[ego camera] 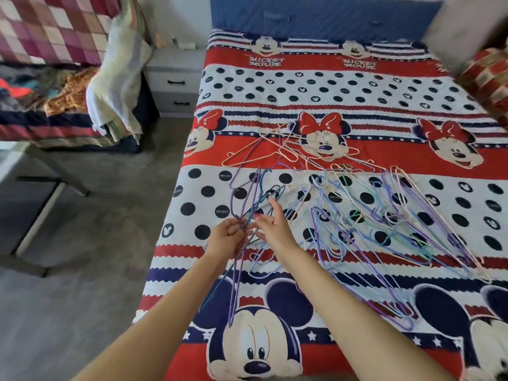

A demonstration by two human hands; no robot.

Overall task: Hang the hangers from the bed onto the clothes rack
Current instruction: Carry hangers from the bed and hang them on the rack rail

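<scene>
A person's left hand (228, 232) is gripping a few thin wire hangers (242, 204) by their necks above the bed (357, 86); the right hand (270, 225) is reaching open-fingered beside them. More hangers (384, 215) are lying tangled, likely light, springy, snagging easily.

A small bunch of purple and blue hangers (237, 215) is gripped in the left hand (226, 234) above the bed (275, 86), the fingers curled round the wires near their hooks. The right hand (270, 225) is held just beside it with fingers extended, touching the same bunch. A loose pile of hangers (379, 224) (pink, purple, blue, green) is spread across the cartoon-printed cover. A grey nightstand (176, 81) is seen beside the bed.
</scene>
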